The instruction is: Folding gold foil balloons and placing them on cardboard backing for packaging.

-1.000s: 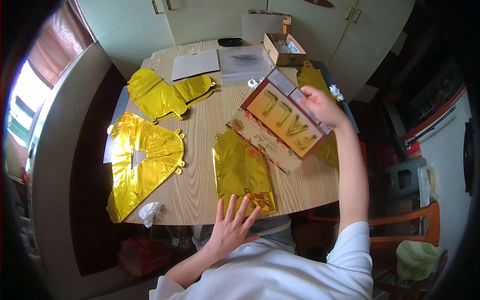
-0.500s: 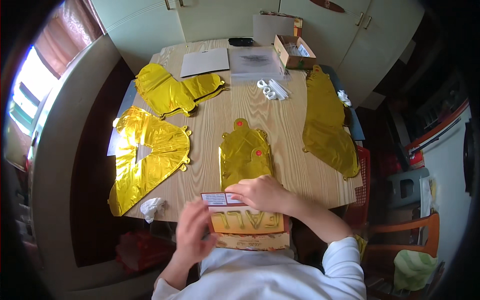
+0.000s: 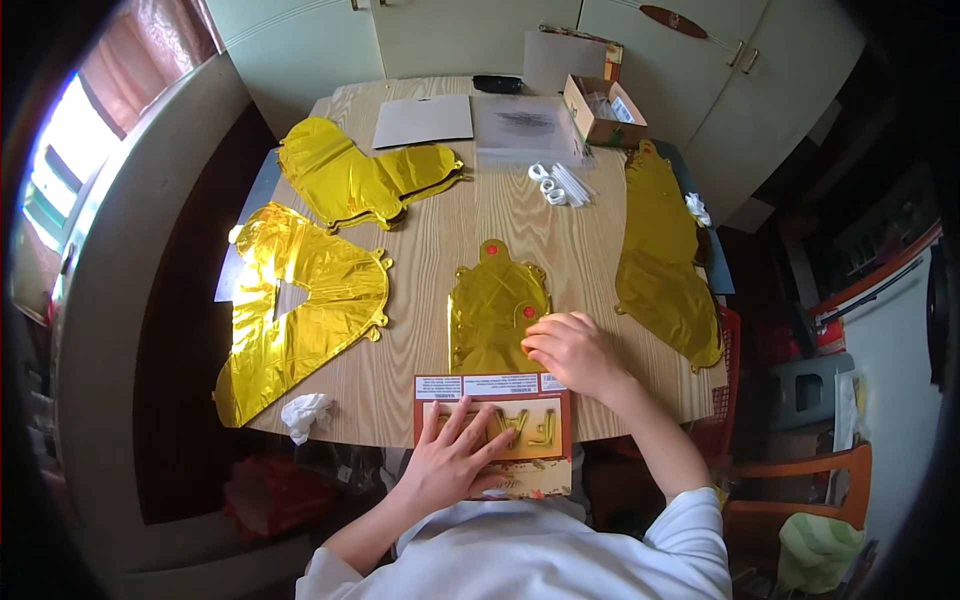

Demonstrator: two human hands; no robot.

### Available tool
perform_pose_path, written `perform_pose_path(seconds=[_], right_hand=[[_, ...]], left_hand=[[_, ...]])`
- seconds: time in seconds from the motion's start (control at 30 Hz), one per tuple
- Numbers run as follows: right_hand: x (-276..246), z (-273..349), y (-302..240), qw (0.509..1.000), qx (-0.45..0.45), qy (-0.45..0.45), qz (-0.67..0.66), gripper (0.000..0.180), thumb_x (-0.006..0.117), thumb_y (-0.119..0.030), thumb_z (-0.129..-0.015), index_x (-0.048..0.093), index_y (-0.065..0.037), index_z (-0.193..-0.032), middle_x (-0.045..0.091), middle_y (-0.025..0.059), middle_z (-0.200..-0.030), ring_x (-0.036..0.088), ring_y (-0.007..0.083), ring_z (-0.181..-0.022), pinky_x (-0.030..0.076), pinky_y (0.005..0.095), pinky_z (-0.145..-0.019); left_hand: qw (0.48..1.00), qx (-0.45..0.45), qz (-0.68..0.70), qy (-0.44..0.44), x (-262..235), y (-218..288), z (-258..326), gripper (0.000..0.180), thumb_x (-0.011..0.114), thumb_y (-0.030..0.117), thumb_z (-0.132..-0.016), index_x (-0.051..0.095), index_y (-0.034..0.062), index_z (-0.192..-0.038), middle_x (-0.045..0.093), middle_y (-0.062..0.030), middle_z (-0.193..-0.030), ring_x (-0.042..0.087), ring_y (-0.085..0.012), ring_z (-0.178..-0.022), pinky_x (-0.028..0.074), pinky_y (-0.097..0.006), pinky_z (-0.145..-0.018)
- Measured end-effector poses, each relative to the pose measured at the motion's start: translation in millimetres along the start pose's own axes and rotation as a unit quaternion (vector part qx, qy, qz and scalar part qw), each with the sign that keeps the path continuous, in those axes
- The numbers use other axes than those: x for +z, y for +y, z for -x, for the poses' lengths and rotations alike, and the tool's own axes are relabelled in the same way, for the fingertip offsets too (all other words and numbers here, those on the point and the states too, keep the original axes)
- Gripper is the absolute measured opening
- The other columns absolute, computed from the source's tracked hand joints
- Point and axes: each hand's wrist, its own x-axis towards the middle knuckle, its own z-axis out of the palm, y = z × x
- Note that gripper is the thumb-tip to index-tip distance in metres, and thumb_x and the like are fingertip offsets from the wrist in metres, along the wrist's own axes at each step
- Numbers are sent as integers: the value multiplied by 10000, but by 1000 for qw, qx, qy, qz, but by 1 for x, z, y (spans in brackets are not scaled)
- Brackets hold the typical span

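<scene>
A folded gold foil balloon (image 3: 492, 300) with two red dots lies flat in front of me. Its lower end meets a printed header card (image 3: 493, 387), orange and brown with pictured gold letters, which reaches over the table's near edge. My left hand (image 3: 455, 450) is spread flat on the card's left half, fingers apart, covering some of the letters. At the balloon's lower right edge, my right hand (image 3: 572, 352) has its fingers bent and pressed together, the tips on the foil. The thumb is mostly hidden.
Gold foil balloons lie at the far left (image 3: 350, 180), left (image 3: 340, 285) and right (image 3: 665, 270). White ribbon rolls (image 3: 548, 185) and white sticks (image 3: 572, 185) sit mid-table. Behind are a cardboard box (image 3: 610, 130), a grey sheet (image 3: 425, 120) and a plastic bag (image 3: 525, 145). Crumpled tissue (image 3: 305, 415) lies front left.
My left hand has come down flat onto the card. My right hand has moved off the card's top edge, right and up to the balloon's edge. The card now lies straighter; the view shifted slightly.
</scene>
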Motion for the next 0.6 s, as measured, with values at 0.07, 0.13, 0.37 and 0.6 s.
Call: perform_pose_path(seconds=[0.07,0.13,0.37,0.6], right_hand=[[-3,6,4,1000,1,5,11,161,711,-202,-831,724,-128,-974,699,-2,-1025,614,187,-1063,432,417,-966],[-3,11,2,1000,15,-3,12,173,699,-213,-848,731,-132,-998,701,12,-1062,614,195,-1082,414,436,-998],[3,18,5,999,50,-1,7,166,682,-216,-865,733,-143,-1005,710,9,-1063,597,177,-1127,357,507,-1058],[1,13,6,999,49,9,6,144,671,-211,-872,742,-117,-955,722,16,-990,583,208,-1156,294,561,-1086]], left_hand=[[1000,3,-4,-4,-1,-1,-1,674,631,578,-832,491,282,-1421,418,-130,-1489,341,-416,-1389,184,-671,-1106],[1000,4,-6,-9,-1,-1,-2,673,624,585,-834,490,283,-1420,413,-131,-1493,334,-422,-1393,182,-675,-1104],[1000,9,-5,-13,-5,-3,-14,634,613,572,-852,512,264,-1397,424,-137,-1483,334,-435,-1388,176,-683,-1103],[1000,13,-18,-10,0,-12,-35,635,602,596,-850,509,279,-1393,393,-140,-1509,283,-435,-1421,150,-674,-1115]])
